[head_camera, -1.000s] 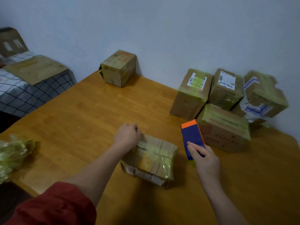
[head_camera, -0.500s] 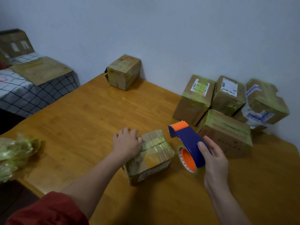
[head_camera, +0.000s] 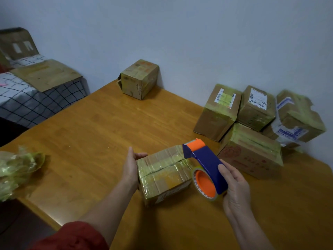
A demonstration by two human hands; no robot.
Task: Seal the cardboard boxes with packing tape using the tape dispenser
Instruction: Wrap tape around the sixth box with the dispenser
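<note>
The small cardboard box [head_camera: 164, 174] I am working on sits on the bench [head_camera: 90, 134] just below the middle of the frame, wrapped in yellowish tape with a seam running across its top. My left hand [head_camera: 130, 168] lies against its left side, palm flat on the cardboard, fingers mostly straight and nothing clamped in that grip. My right hand [head_camera: 236, 188], right of the box, has its grip closed round the blue handle of the tape dispenser [head_camera: 205, 165], thumb on top. The dispenser's orange head is at the far right corner of the box top; I cannot tell whether it touches. Its roll, with an orange core, hangs just beside the box's right side.

Right of centre, against the wall, stands a cluster of taped boxes: a large one [head_camera: 250, 152] in front, a labelled one [head_camera: 218, 112] leaning behind it, another labelled one [head_camera: 256, 108] beside that, and a crumpled one [head_camera: 299, 116] furthest right. A lone box [head_camera: 139, 79] stands at the bench's far edge, upper centre. A wad of crumpled tape [head_camera: 16, 170] lies at the left edge of the frame. In the upper left, a bed with a checked cover [head_camera: 36, 101] carries flattened cardboard [head_camera: 46, 73]. My red sleeve [head_camera: 72, 237] shows at the bottom left
</note>
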